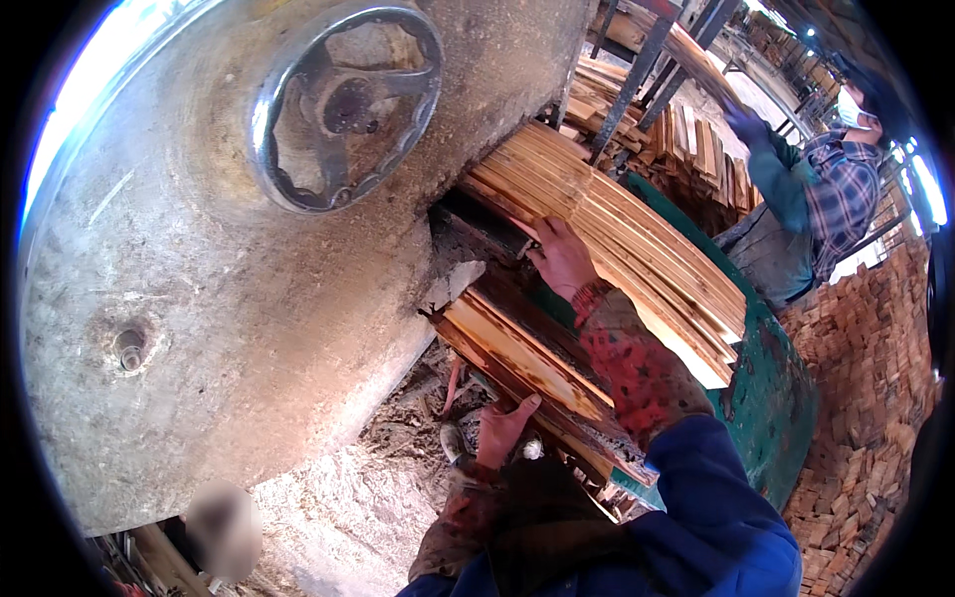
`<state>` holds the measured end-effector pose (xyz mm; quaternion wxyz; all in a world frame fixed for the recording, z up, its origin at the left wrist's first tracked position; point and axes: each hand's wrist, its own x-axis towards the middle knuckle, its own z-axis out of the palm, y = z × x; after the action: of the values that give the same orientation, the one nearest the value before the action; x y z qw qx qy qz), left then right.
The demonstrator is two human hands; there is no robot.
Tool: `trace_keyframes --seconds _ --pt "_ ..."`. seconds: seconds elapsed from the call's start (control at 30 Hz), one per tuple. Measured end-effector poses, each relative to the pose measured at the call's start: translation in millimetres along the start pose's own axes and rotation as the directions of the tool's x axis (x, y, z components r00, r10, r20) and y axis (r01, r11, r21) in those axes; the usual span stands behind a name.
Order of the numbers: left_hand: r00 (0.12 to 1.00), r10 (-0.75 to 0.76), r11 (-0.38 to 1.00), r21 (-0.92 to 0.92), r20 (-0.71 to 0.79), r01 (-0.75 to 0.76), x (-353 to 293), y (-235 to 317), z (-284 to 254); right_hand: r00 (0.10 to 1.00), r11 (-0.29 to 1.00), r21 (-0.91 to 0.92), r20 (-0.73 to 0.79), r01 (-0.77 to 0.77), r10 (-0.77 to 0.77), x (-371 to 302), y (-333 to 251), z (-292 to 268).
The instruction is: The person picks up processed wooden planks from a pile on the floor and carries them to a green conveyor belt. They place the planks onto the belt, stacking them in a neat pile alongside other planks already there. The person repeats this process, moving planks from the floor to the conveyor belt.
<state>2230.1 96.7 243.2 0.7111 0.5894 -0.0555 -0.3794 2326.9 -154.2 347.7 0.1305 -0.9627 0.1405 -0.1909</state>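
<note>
A rough wooden slab (pixel 522 348) with dark bark edges lies in front of me, its far end at the big machine. My left hand (pixel 502 430) grips the slab's near edge, thumb on top and the other fingers mostly hidden. Beyond the slab, my right hand (pixel 564 261) is closed at a dark slot beside the machine. Its fingertips meet a thin reddish edge, and what they hold is too small to make out. Right of that hand, long pale sawn boards (pixel 637 239) lie stacked side by side.
The large worn metal machine body (pixel 199 249) with a handwheel (pixel 348 104) fills the left. A green metal table (pixel 771 398) curves under the boards. A co-worker (pixel 826 189) in a plaid shirt stands at upper right near piled timber (pixel 696 149). Stacked wood pieces (pixel 865 398) rise at far right.
</note>
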Motion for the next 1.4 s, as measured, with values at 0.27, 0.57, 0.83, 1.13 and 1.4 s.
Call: trace_keyframes --seconds 0.27,0.57,0.83,1.13,1.4 --pt "0.999 -0.038 0.998 -0.045 0.013 0.038 -5.3 13.6 1.8 0.998 0.973 -0.226 0.039 -0.038 0.048 50.3 3.8 57.6" --pt "0.998 -0.063 0.998 0.001 0.011 0.063 -4.4 17.6 2.9 0.97 0.98 0.029 0.151 -0.198 0.191 -11.3 49.7 12.6" --pt "0.999 0.036 0.995 0.09 -0.018 -0.034 -2.2 12.0 3.3 0.844 0.779 0.329 0.259 -0.534 0.469 -159.1 93.3 -70.9" --pt "0.999 -0.041 0.999 0.001 -0.005 0.041 1.8 -6.7 -2.0 0.713 0.599 0.386 0.353 -0.701 0.606 -285.7 43.6 -154.7" --pt "0.996 -0.083 0.994 0.063 -0.043 0.086 2.0 -39.8 -24.1 0.749 0.672 0.34 0.385 -0.658 0.539 -323.1 -21.9 -154.6"
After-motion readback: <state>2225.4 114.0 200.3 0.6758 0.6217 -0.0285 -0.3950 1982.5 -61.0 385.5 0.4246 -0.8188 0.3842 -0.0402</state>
